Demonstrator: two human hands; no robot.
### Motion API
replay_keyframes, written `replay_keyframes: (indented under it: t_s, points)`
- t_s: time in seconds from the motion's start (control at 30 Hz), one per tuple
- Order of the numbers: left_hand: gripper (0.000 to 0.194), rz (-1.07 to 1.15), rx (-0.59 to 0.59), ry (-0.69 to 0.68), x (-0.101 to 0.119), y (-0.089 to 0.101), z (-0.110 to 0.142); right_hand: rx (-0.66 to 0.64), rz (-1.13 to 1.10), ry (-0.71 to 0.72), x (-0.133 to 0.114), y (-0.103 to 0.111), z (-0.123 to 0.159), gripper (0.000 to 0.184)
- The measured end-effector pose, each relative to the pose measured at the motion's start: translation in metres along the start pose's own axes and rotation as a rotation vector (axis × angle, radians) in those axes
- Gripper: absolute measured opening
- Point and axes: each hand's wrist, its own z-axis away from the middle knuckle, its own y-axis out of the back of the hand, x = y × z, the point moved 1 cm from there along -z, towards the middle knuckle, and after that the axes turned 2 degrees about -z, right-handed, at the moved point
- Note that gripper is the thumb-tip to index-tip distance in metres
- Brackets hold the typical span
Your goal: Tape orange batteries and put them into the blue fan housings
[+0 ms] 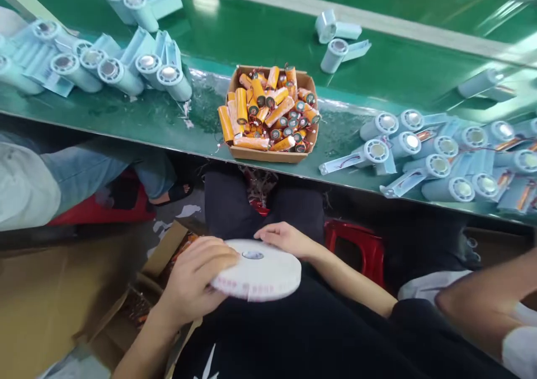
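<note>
My left hand [201, 278] grips the left side of a wide, flat white roll of tape [268, 275], thumb below and fingers over the top. The roll has a small core hole and reddish print along its edge, and is held level above my lap. At its far right rim is my right hand [287, 238], fingers curled together against the roll and partly hidden behind it. Beyond my knees, at the bench edge, sits an open cardboard box [268, 155] filled with orange-wrapped battery cells [279, 110] with thin wires.
Pale blue cylindrical housings [117, 74] crowd the green bench [251, 27] at left, and more housings [436, 164] lie at right. People sit on both sides, one arm [486, 301] close at right. Cardboard boxes [113, 317] stand by my left; a red stool [356, 245] is at right.
</note>
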Motion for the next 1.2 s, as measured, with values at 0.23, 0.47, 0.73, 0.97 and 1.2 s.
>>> replay_keyframes:
  t_s: [0.23,0.47,0.73,0.97,1.2]
  points:
    - [0.030,-0.154,-0.253,0.322,-0.024,-0.024,-0.025,-0.131,0.567,0.612,-0.067,0.020,0.030,0.022]
    - [0.038,-0.094,-0.536,0.451,-0.028,-0.027,-0.056,-0.118,0.875,0.700,-0.079,0.014,0.030,0.013]
    - [0.030,-0.102,-0.735,0.469,-0.018,-0.032,-0.086,-0.029,1.039,0.668,-0.081,0.004,0.029,0.014]
    - [0.031,-0.008,-0.670,0.473,-0.014,-0.032,-0.085,0.012,0.939,0.618,-0.077,0.002,0.021,0.013]
    - [0.030,0.036,-0.665,0.509,-0.016,-0.033,-0.081,-0.100,0.830,0.656,-0.078,0.012,0.029,0.007]
